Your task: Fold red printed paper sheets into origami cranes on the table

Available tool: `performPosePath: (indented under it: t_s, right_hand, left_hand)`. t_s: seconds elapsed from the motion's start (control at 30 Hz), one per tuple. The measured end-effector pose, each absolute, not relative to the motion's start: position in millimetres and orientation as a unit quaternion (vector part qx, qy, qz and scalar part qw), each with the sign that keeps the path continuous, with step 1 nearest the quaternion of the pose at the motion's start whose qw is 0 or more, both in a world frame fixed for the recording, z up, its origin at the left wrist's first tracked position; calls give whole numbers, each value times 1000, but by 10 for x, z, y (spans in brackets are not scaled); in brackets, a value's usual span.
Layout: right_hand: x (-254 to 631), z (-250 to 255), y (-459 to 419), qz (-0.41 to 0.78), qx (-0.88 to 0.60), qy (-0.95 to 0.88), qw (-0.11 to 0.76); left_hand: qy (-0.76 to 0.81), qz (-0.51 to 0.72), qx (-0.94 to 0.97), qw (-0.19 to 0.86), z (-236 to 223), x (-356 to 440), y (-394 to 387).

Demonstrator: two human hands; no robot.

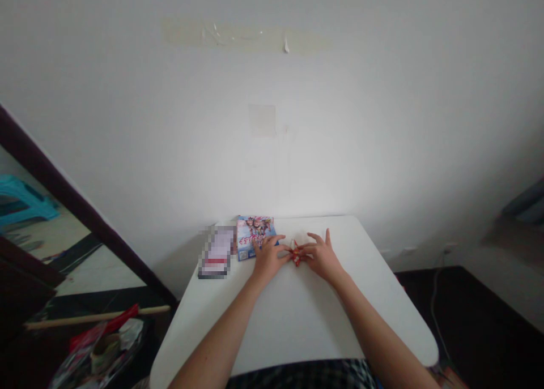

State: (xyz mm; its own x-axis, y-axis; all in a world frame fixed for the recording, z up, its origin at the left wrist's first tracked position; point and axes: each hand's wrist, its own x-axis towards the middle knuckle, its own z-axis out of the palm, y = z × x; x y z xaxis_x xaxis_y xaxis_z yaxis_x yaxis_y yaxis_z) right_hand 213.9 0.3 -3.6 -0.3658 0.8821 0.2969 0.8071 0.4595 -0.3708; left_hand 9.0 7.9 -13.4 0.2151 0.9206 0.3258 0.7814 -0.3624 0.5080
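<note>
Over the white table (293,321), both hands meet at a small red-and-white crumpled or folded piece (296,258), whose exact kind I cannot make out. My left hand (268,259) pinches its left side between thumb and fingertips, the other fingers spread over the corner of a colourful printed booklet (250,236). From the right, my right hand (322,257) grips the same piece with thumb and fingertips, while its outer fingers point up and away. Fingers cover part of the piece.
A pixelated phone-like slab (218,253) lies at the table's left edge, beside the booklet. Behind the table rises a white wall (340,123). On the floor at left are a bag of refuse (104,349) and a wooden stick (97,316); a cable (434,298) hangs at right.
</note>
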Motion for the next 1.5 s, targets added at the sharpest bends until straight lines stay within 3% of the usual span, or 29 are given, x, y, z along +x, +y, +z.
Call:
performPosePath:
  t_s: [1.5]
  right_hand:
    - [1931,-171,56,125,-586,-742,300]
  left_hand:
    - [577,280,758,116,-142,156,198]
